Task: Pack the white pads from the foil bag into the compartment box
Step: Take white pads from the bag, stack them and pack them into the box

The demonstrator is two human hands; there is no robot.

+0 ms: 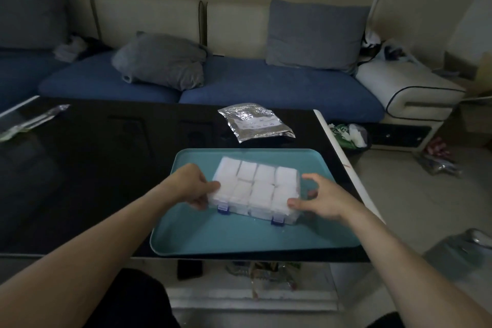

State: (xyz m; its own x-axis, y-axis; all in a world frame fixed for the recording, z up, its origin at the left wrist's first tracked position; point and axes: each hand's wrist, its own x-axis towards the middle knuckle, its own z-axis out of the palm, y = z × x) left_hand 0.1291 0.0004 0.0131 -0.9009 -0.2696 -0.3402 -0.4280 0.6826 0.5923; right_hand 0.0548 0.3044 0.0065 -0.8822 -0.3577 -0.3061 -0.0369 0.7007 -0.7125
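On the teal plastic tray (202, 237), which rests on the near right part of the black glossy table (93, 168), stands the clear plastic compartment box (257, 190) with two blue latches (223, 208) on its near side. From the head camera, the box lies with its long axis running left to right, a little turned so that its right end is nearer to the person. All eight compartments that I can see are filled with white square pads (262, 176), and the clear lid seems to lie over them, though I cannot tell if the latches are closed. The left hand (193, 185) holds the left short end of the box, with the thumb on top and the fingers curled under the edge. The right hand (316, 201) is at the right short end, with fingers curved around the corner; it touches the box or is just beside it. So the box is between both hands, about equally near to each. The crumpled silver foil bag (255, 122) lies flat on the table beyond the tray, apart from it. I judge that the packing is almost finished, and the coming move is probably to press the lid down and snap the latches on the near side.
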